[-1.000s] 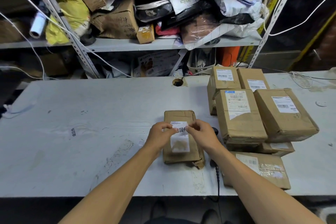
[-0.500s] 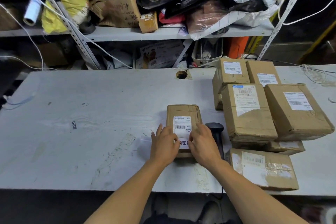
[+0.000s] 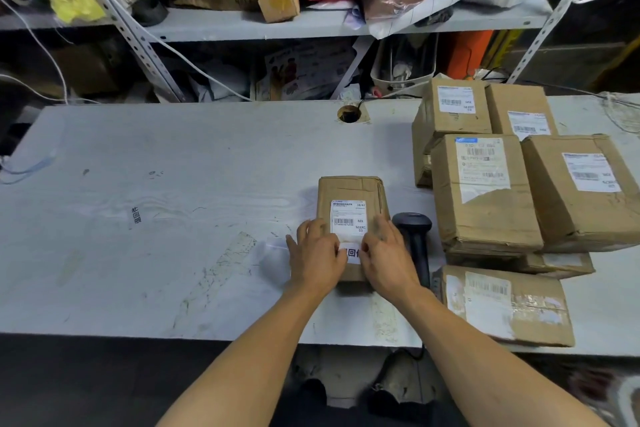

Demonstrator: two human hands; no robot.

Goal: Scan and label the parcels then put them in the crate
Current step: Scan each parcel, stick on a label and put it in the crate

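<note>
Nearest the table's (image 3: 138,270) front edge, right of centre: left hand (image 3: 317,253) and right hand (image 3: 386,255) laid side by side, fingers straight, pressing a small white label (image 3: 350,252) flat onto the near end of a brown parcel (image 3: 349,189). Just beyond the fingertips, a larger shipping label (image 3: 348,217) with a barcode on the same parcel's top face. Touching the parcel's right side, a black handheld scanner (image 3: 414,236) lying on the table. Near right, a flat parcel with torn tape (image 3: 504,305) at the table's edge. Farther right, a stack of labelled parcels (image 3: 485,191), two deep and two across. At the far edge, a round cable hole (image 3: 348,113). Behind the table, a metal shelf (image 3: 311,24) crowded with boxes and bags.
</note>
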